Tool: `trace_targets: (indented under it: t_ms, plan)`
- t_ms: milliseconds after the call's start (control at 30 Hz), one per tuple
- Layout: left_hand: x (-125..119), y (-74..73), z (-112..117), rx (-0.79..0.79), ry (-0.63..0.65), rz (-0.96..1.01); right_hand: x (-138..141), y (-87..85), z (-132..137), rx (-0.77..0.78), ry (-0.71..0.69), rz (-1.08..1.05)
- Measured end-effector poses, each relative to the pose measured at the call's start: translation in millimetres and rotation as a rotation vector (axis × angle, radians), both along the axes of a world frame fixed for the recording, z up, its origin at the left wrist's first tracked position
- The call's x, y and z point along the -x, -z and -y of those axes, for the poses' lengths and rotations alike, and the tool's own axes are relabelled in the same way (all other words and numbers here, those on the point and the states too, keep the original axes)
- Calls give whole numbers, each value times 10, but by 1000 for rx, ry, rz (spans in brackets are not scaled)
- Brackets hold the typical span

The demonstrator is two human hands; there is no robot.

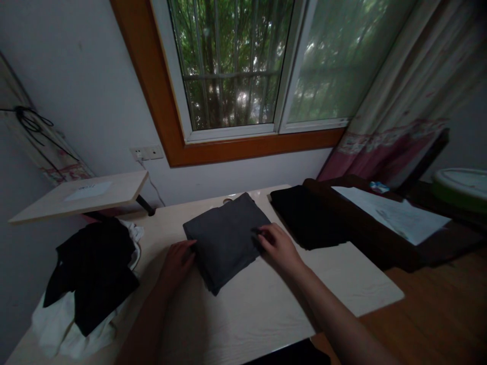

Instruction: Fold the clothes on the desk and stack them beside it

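A dark grey cloth (228,243), folded into a flat, thick rectangle, lies at an angle on the pale table (243,314). My left hand (177,266) grips its left edge, with fingers curled and the tips partly hidden by the fold. On the opposite side, my right hand (279,246) pinches the right edge between thumb and fingers, where a dark bit of fabric shows. Whether the cloth is a garment, and of what kind, I cannot tell. To the right of it lies a folded black cloth (304,215).
Black clothing (99,268) and white cloth (61,324) are heaped at the table's left, below a raised wooden shelf (114,190). Dark brown furniture bearing a white sheet (391,213) stands right of the table. A window (236,76) is behind.
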State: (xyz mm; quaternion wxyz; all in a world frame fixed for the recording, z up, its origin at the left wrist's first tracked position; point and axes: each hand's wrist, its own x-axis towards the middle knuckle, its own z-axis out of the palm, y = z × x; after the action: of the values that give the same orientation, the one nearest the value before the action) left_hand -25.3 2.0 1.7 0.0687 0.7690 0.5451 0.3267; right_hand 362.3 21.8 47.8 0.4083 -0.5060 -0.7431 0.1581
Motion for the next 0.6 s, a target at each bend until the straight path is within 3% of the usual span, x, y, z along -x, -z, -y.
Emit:
trace_targets:
  t_ms: [100, 200, 367, 500, 600]
  plan:
    - [-7, -17, 5, -5, 9, -2, 332, -125, 163, -51, -431, 148]
    - [-13, -21, 5, 11, -5, 4, 619, -135, 275, -92, -650, 286]
    - [-18, -21, 12, 15, -10, 32, 840, -91, 258, -97, -618, 360]
    - [-15, -48, 21, 20, -15, 60, 786, -116, 149, -7, -570, 54]
    - [-6, -60, 21, 49, 2, 63, 638, -170, 84, 73, -436, -149]
